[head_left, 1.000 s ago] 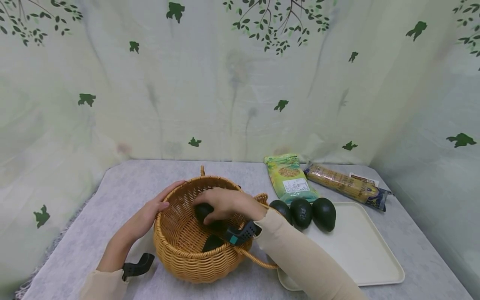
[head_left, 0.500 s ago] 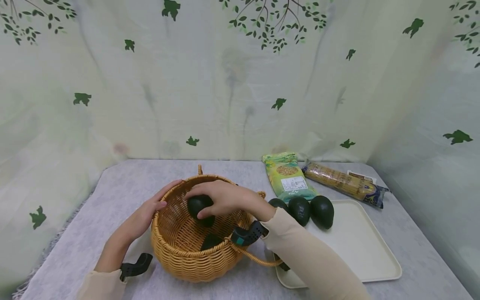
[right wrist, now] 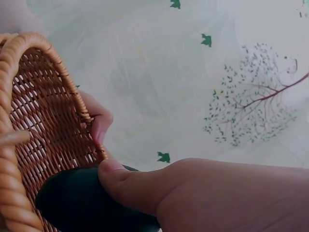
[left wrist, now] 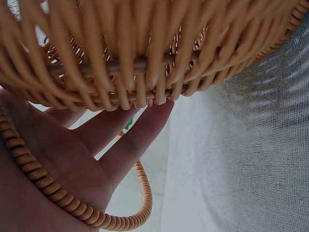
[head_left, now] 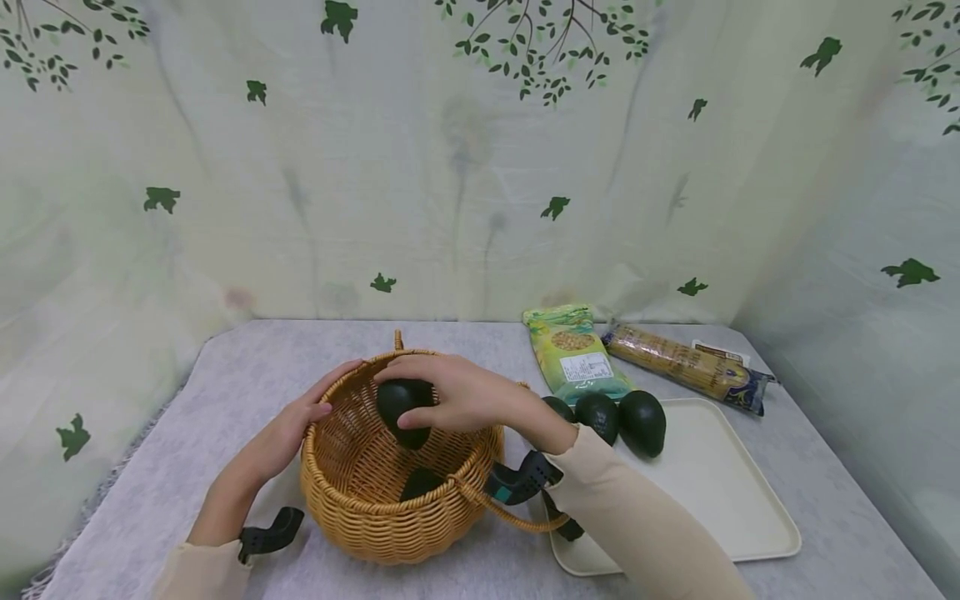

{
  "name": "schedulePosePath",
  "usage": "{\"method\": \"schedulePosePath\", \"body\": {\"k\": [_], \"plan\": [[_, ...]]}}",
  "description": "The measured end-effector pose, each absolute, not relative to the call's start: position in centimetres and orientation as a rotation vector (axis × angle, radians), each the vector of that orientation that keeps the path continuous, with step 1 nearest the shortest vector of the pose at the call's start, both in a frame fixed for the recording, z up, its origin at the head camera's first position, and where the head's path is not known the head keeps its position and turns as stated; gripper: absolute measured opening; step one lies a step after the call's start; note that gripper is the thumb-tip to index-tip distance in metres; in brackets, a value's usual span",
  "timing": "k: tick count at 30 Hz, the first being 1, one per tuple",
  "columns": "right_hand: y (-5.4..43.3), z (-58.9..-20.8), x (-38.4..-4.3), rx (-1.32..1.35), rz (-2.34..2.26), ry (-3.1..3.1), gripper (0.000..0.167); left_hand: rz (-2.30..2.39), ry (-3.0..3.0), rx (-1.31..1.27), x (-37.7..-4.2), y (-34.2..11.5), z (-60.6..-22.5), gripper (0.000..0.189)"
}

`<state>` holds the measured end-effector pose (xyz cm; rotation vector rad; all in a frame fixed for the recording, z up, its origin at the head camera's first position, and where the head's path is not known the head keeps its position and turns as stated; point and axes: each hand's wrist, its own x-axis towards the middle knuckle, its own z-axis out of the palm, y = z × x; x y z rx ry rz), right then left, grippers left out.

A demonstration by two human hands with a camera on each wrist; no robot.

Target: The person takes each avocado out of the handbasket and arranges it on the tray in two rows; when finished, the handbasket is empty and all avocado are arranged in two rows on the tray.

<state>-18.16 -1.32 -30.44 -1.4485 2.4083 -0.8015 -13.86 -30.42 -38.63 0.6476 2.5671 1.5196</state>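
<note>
My right hand (head_left: 465,396) grips a dark green avocado (head_left: 401,412) at the mouth of a wicker basket (head_left: 390,533), its thumb across the fruit's near side in the right wrist view. Below it, a second dark avocado (head_left: 422,482) lies inside the basket, partly hidden by the rim. My left hand (head_left: 288,437) holds the basket's left rim. In the right wrist view, its thumb (right wrist: 100,128) hooks over the edge. Its fingers (left wrist: 140,135) reach against the woven outer wall in the left wrist view, where a coiled handle (left wrist: 116,222) hangs across the palm.
Several avocados (head_left: 641,423) sit along the left side of a cream tray (head_left: 720,500), some partly hidden by my right arm. Behind the tray lie a green-yellow bag (head_left: 577,354) and a long pasta packet (head_left: 686,367). The basket's right handle (head_left: 517,523) overhangs the tray's edge.
My right hand has lifted the avocado from deeper in the basket up to rim height. The left hand stays at the basket's rim. The head view has shifted slightly.
</note>
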Motion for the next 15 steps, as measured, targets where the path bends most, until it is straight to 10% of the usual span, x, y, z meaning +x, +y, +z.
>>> {"method": "schedulePosePath", "body": {"k": [15], "plan": [[1.6,-30.4,-17.1,-1.386,-0.883,2.409,0.061,1.507,2.593,0.655,-13.9,-30.5,-38.8,0.057]]}}
